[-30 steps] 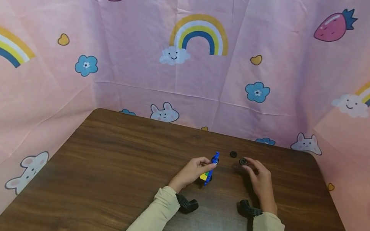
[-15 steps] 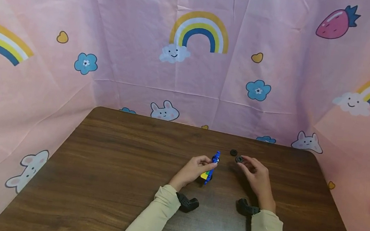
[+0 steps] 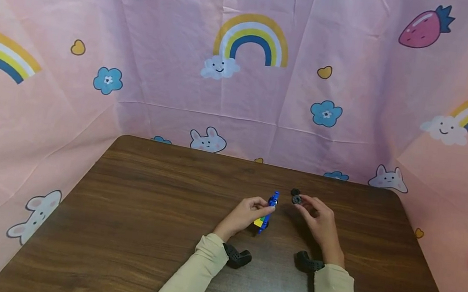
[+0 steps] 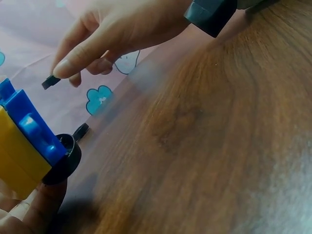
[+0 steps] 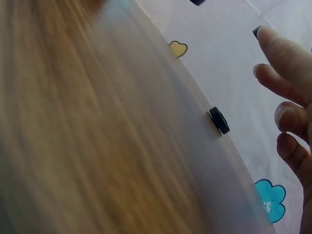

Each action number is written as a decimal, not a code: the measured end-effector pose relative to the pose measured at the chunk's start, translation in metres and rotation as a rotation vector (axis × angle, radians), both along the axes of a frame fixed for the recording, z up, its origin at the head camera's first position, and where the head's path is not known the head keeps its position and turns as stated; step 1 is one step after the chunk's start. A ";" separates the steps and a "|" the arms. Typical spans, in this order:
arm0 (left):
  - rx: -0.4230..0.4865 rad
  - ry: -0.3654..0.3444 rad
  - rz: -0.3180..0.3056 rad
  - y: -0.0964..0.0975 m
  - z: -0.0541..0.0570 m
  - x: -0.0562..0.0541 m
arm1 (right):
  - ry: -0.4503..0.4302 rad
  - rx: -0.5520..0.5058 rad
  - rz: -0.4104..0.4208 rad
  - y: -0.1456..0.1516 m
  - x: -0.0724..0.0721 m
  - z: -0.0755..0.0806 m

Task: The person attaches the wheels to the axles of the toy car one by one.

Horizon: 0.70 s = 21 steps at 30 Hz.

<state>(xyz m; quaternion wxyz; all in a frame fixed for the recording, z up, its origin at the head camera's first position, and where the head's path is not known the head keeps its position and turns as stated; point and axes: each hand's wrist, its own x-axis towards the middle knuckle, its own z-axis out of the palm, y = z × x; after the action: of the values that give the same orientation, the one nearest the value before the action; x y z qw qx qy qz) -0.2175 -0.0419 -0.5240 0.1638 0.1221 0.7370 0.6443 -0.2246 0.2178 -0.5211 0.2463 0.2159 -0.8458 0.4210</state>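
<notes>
My left hand [image 3: 243, 218] holds a small block-built toy vehicle [image 3: 270, 209] of blue, yellow and green pieces, raised on edge above the table. In the left wrist view its blue side [image 4: 33, 124] and a black wheel [image 4: 68, 163] at its lower end show. Thumb and fingers of my right hand [image 3: 321, 226] pinch a small black tyre [image 3: 296, 199], a short gap to the right of the toy. A second black tyre [image 3: 295, 191] lies on the table just beyond, also visible in the right wrist view as a black ring [image 5: 219, 120].
The brown wooden table [image 3: 156, 204] reaches back to a pink printed cloth [image 3: 257, 100] with rainbows and flowers, which hangs round its back and sides. Black wrist devices [image 3: 238, 257] sit on both wrists near the sleeve cuffs.
My right hand has moved left with the pinched tyre, closer to the toy and in front of the loose tyre. The left hand and toy have hardly moved.
</notes>
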 end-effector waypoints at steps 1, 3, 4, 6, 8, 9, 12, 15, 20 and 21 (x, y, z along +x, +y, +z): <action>0.001 0.002 0.000 0.000 0.000 0.000 | 0.007 -0.002 0.006 -0.001 0.000 0.000; 0.000 0.004 0.000 0.000 0.001 0.000 | 0.020 -0.004 0.018 -0.003 -0.001 0.000; 0.000 0.007 -0.001 0.000 0.002 0.001 | 0.025 -0.003 0.020 -0.004 -0.001 0.000; 0.003 0.009 -0.002 0.000 0.002 0.002 | 0.034 -0.002 0.026 -0.006 -0.001 0.001; 0.006 0.008 -0.004 0.000 0.003 0.002 | 0.038 -0.007 0.031 -0.008 -0.001 0.001; 0.006 0.007 -0.003 0.000 0.003 0.003 | 0.038 -0.011 0.033 -0.009 -0.001 0.002; 0.003 0.010 -0.003 -0.001 0.003 0.002 | 0.043 -0.031 0.047 -0.012 0.000 0.003; -0.011 0.011 -0.003 -0.001 0.002 0.002 | 0.049 -0.054 0.065 -0.015 0.000 0.004; -0.019 0.007 -0.008 -0.001 0.001 0.002 | 0.056 -0.071 0.074 -0.019 0.000 0.005; -0.016 0.006 -0.009 -0.001 0.001 0.002 | 0.055 -0.070 0.073 -0.019 0.001 0.006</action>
<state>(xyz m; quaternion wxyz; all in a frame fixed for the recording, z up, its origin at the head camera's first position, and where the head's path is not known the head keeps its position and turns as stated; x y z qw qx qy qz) -0.2156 -0.0433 -0.5235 0.1653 0.1263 0.7420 0.6373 -0.2237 0.1984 -0.5154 0.2612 0.2495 -0.8152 0.4528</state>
